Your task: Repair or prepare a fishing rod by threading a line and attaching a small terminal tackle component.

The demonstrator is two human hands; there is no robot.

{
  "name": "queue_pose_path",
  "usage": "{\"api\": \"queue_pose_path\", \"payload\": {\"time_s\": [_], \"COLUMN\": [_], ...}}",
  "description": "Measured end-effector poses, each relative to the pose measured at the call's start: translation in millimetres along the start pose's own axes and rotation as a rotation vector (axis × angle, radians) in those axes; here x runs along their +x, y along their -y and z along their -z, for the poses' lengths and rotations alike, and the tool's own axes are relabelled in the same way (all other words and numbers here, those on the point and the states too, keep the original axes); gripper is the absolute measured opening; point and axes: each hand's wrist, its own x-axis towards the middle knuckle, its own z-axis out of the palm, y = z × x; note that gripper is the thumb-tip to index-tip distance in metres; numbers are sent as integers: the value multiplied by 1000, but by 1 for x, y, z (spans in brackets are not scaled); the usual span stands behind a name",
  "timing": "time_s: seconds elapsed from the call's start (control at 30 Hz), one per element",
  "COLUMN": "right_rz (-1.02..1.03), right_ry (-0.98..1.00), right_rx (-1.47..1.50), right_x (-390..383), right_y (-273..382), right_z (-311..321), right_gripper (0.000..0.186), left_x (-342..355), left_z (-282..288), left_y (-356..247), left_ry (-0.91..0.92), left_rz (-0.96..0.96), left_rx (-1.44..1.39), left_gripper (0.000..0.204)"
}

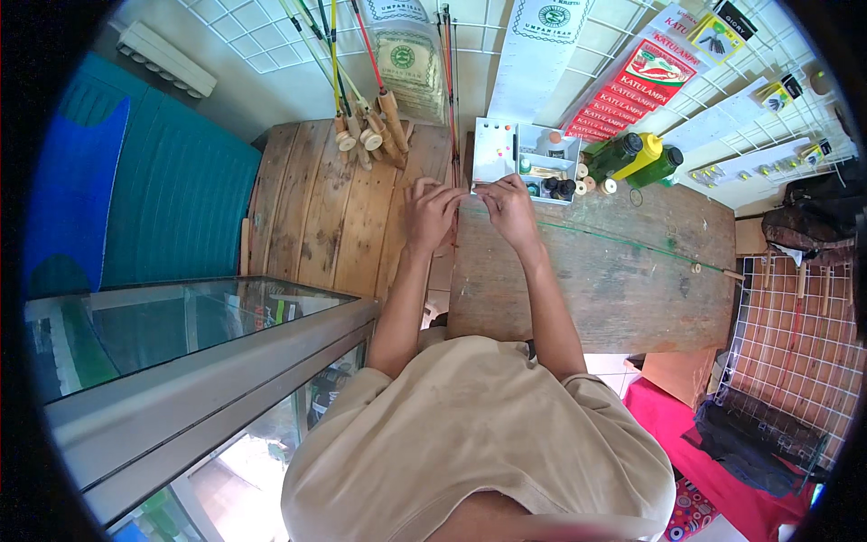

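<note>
**Grip Set in a Fingertip Pinch Beside a Worn Table's Edge**

Thumbs and fingers of the left hand [432, 210] and right hand [510, 208] appear drawn together, with almost no gap, on a thin piece [470, 192] between them, its kind too small to tell. It sits near the left edge of the worn table [591, 298], just beside a white tray [493, 164]. A green rod [623, 240] lies across that table, its handle end to the right, its thin end running toward the hands; whether it joins the piece cannot be told.

Handling something so fine seems to call for light, even pressure, fingertips kept close together and forearms steady, with the rod left undisturbed.

By count: two hands, one thin piece, one green rod on the table, one tray, two green bottles [619, 155], one yellow bottle [643, 155] and at least four pale spools [609, 187]. On the plank table [312, 208] at left, cork-handled rods [390, 126] overlap too closely for an exact number.
</note>
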Motion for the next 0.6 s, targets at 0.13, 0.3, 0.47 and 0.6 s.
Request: {"api": "queue_pose_path", "payload": {"time_s": [0.13,0.3,0.47,0.6], "right_rz": [-28,11,-388,-416], "right_ry": [-30,120,357,280], "right_rx": [-19,7,654,996], "right_x": [-1,-3,-6,-3], "right_y": [2,-1,2,8], "right_z": [-1,-6,-9,-13], "right_gripper": [19,15,17,27], "left_x": [-5,-7,-8,-10], "left_z": [9,18,15,15], "left_y": [13,25,35,36], "left_ry": [3,-22,-47,-25], "left_rz": [77,181,248,248], "left_rx": [56,129,136,104], "left_gripper": [12,14,14,14]}}
